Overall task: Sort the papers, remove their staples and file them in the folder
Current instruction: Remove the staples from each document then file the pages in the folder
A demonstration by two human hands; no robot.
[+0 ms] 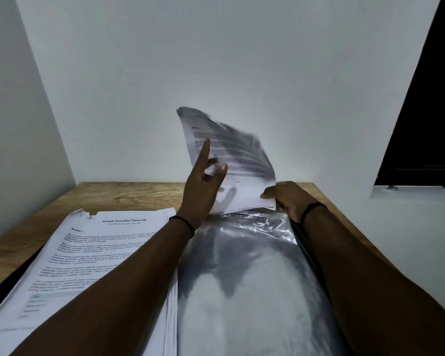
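Head view: the right hand (285, 197) has its grip pinching the lower corner of a blurred printed white sheet (231, 160), raised above the clear plastic folder sleeve (242, 278) on the wooden table (129, 194). Left hand (203, 186) is open-fingered against it. Left of the sleeve, a white paper stack (93, 258) reads "Sample Education Transcript".

Layout on the bench (129, 194): a stack of papers (93, 265) lies at the left, with the open folder (242, 278) just beside it on the right, its plastic sleeve uppermost. At the folder's far edge a sheaf of sheets (231, 160) stands raised, between the left hand (201, 191) and the right hand (285, 199). A wall (216, 60) stands behind the bench.
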